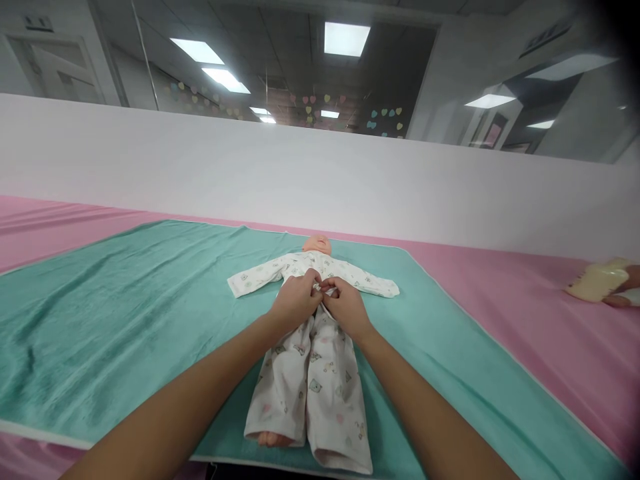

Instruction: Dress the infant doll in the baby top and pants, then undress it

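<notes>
A baby doll lies on its back, its head away from me. It wears a white printed baby outfit with long sleeves spread to both sides. My left hand and my right hand meet over its waist. The fingers of each are closed in a pinch on the front of the outfit. A small white bit of fabric shows between the fingertips; whether it is a tie or an edge I cannot tell. One bare doll foot pokes from the left trouser leg, while the other foot is hidden.
Under the doll lies a teal towel, wrinkled on the left, over a pink sheet. At the far right is another doll part in pale yellow cloth, cut off by the frame. A white wall with windows rises behind.
</notes>
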`<state>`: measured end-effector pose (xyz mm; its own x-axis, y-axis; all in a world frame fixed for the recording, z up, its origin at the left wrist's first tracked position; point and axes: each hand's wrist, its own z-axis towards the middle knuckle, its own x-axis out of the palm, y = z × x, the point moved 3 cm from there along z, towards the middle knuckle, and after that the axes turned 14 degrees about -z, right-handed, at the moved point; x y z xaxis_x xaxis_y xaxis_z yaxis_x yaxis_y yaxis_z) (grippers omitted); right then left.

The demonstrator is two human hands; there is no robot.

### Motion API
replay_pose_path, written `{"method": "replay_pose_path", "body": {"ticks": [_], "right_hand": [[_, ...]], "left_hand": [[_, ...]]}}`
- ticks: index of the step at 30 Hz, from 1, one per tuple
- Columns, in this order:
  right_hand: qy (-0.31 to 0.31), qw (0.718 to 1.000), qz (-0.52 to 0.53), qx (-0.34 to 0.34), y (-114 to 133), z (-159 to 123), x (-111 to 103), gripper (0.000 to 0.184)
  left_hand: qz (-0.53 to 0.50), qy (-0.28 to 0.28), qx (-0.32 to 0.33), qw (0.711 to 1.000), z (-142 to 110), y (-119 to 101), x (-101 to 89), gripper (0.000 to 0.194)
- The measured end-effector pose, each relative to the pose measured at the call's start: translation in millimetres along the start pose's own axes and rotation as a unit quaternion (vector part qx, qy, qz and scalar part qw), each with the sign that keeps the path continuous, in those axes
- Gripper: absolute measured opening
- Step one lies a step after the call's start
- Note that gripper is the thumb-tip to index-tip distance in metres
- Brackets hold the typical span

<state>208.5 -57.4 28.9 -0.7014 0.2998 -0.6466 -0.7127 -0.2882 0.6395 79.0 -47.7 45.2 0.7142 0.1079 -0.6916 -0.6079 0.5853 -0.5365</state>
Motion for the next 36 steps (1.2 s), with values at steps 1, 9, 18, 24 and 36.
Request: {"method": "replay_pose_path", "body": {"ticks": [1, 9, 18, 24, 36], "right_hand": [[0.000, 1.000, -0.001, 0.000, 0.3, -0.3, 0.0, 0.021], [-0.033, 0.999, -0.008, -0.011, 3.2, -3.2, -0.4, 0.018], [-0.033, 0.999, -0.002, -0.002, 1.3, -2.3, 1.1, 0.016], [-0.029, 0.999, 0.017, 0.013, -1.6, -0.6, 3.3, 0.016], [-0.012, 0.998, 0.050, 0.030, -3.7, -0.5, 3.9, 0.018]], "left_hand": [[-0.009, -0.003, 0.000, 1.000, 0.2, 1.0, 0.3, 0.020], [-0.094, -0.028, -0.049, 0.994, 2.1, 6.6, -1.5, 0.015], [-0.109, -0.023, -0.075, 0.991, 2.8, 5.0, -2.6, 0.014], [-0.135, 0.004, -0.051, 0.990, 3.0, 5.0, -4.1, 0.011], [-0.274, 0.061, -0.059, 0.958, 5.8, 10.6, -8.0, 0.018]]}}
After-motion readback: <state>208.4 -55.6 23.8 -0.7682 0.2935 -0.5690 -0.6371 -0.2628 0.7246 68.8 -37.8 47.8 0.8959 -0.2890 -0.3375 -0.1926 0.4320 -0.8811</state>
